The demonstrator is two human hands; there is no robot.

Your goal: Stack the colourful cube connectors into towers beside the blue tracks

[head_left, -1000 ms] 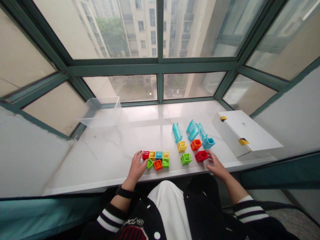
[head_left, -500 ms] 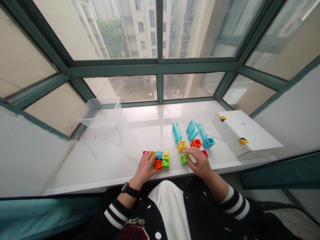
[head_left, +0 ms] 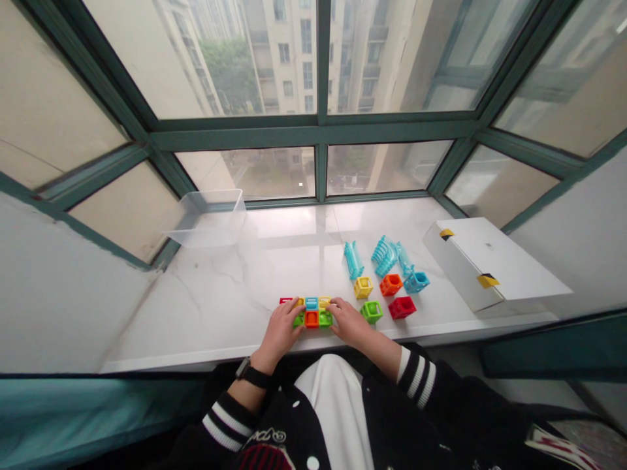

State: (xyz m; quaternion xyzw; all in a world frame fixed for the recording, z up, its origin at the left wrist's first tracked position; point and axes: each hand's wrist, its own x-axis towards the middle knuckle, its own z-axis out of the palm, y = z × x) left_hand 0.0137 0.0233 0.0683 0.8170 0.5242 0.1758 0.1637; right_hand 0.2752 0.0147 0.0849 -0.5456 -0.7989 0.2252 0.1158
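Observation:
A cluster of small coloured cube blocks [head_left: 312, 311] lies near the front edge of the white marble sill [head_left: 235, 287]. My left hand [head_left: 280, 329] rests against the cluster's left end, fingers curled on the red and green blocks. My right hand [head_left: 349, 320] presses against its right end, fingers touching the yellow and green blocks. To the right lie loose cubes: a yellow one [head_left: 363, 286], an orange one [head_left: 390, 284], a green one [head_left: 371, 311] and a red one [head_left: 401, 307]. Behind them lie turquoise ribbed pieces [head_left: 385, 256].
A clear plastic tub [head_left: 208, 217] stands at the back left of the sill. A white cardboard box [head_left: 492, 267] with yellow tape lies at the right. Green window frames [head_left: 318, 130] close the back and both sides.
My right hand has left the loose red cube and moved left to the right end of the block cluster. My left hand slid slightly right along the cluster. The camera shifted a little.

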